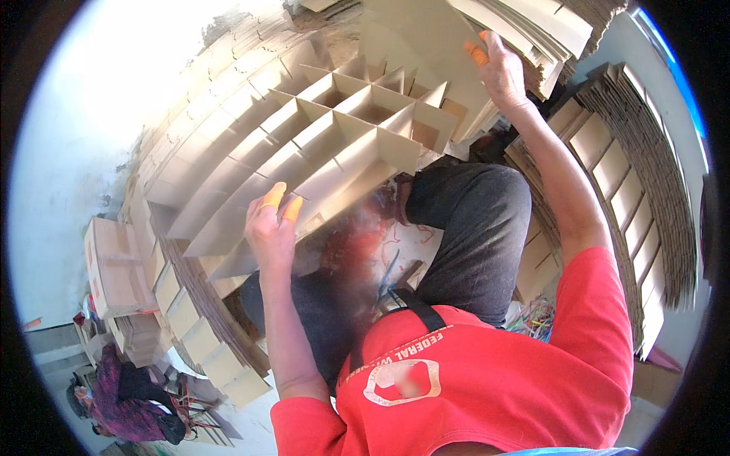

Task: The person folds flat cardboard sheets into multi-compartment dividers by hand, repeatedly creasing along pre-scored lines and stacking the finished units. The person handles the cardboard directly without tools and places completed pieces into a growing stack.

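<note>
A grid of interlocked cardboard dividers (357, 156) stands tilted in front of me, with square cells at its far right end and long parallel strips toward the left. My left hand (268, 232), with orange finger covers on two fingertips, is closed at the near edge of the divider's front strip; part of its grip is hidden. Up at the far right, my right hand (502, 74), also with orange finger covers, is closed on the edge of a cardboard sheet (470, 106) beside a stack of cardboard strips (536, 34).
More cardboard stacks (642, 152) stand on the right, and others (201, 327) lie at the left. A cardboard box (118, 266) sits farther left. Another person (133, 399) is low at the far left. My bent knee (487, 205) is close to the divider. Coloured strands (532, 319) lie at my right.
</note>
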### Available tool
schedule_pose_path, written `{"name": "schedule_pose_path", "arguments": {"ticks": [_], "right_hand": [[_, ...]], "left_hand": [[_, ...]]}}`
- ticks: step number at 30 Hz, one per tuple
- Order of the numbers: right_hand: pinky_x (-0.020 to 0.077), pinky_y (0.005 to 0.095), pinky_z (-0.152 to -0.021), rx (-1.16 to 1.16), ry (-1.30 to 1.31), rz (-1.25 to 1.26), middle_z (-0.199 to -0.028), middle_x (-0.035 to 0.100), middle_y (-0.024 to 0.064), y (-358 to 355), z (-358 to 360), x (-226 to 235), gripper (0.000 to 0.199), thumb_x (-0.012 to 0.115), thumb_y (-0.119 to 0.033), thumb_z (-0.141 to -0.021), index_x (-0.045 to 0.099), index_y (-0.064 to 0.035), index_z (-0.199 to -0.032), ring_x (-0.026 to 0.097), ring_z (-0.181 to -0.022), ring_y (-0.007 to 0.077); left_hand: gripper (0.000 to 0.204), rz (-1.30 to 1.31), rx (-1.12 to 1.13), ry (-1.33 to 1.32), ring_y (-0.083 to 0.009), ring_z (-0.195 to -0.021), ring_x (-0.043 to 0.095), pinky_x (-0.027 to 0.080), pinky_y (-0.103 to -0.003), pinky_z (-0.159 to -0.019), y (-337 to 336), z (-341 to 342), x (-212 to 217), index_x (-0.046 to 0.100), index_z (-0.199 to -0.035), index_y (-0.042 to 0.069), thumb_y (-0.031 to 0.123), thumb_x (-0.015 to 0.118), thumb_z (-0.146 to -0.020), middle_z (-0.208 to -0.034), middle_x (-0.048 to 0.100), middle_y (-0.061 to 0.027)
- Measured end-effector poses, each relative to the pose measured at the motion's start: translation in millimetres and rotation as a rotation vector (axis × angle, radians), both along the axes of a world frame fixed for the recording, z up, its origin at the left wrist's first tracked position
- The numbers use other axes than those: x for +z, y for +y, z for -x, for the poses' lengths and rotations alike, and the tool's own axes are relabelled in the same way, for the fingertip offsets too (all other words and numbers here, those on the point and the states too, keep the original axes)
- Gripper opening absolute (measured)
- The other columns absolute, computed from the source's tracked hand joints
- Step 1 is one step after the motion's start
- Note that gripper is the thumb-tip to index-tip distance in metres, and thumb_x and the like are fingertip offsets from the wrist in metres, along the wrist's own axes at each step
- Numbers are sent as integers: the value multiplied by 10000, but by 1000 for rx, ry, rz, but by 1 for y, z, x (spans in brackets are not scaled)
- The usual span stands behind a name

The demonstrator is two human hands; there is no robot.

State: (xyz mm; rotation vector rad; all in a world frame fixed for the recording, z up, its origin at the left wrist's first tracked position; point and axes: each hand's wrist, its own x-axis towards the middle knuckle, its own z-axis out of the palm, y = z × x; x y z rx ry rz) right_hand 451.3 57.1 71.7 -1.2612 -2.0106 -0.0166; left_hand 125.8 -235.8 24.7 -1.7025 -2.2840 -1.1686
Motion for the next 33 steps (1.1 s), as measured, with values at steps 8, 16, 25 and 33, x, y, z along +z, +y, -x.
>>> {"name": "schedule_pose_path", "arguments": {"ticks": [8,16,25,33], "right_hand": [[532,295,-810,673,67,113,-1006,695,155,-93,68,90,515,661,-135,-910,494,-100,-1396,671,-909,126],[497,419,-656,856,-28,96,-815,552,282,-110,112,78,211,670,-17,-822,584,-5,-1014,403,-800,474],[509,444,-692,893,-90,165,-860,614,283,-104,130,72,319,639,-44,-833,584,-22,-1146,599,-823,458],[519,429,-708,1055,-180,192,-855,628,276,-100,162,63,431,627,-2,-786,579,10,-1214,656,-811,388]], "left_hand": [[302,10,-56,2,-278,-808,647,512,-383,-706,0,-4,-3,709,-1021,34,52,763,-725,-853,689,-134],[250,-67,-114,51,-291,-733,653,514,-376,-657,5,1,-19,729,-966,27,33,758,-718,-818,680,-162],[153,-58,-65,-27,-302,-757,642,513,-404,-662,12,0,-18,711,-843,27,38,748,-696,-818,693,-136],[190,-39,-84,-9,-305,-708,665,515,-372,-638,15,6,-19,731,-912,23,18,752,-724,-832,683,-181]]}}
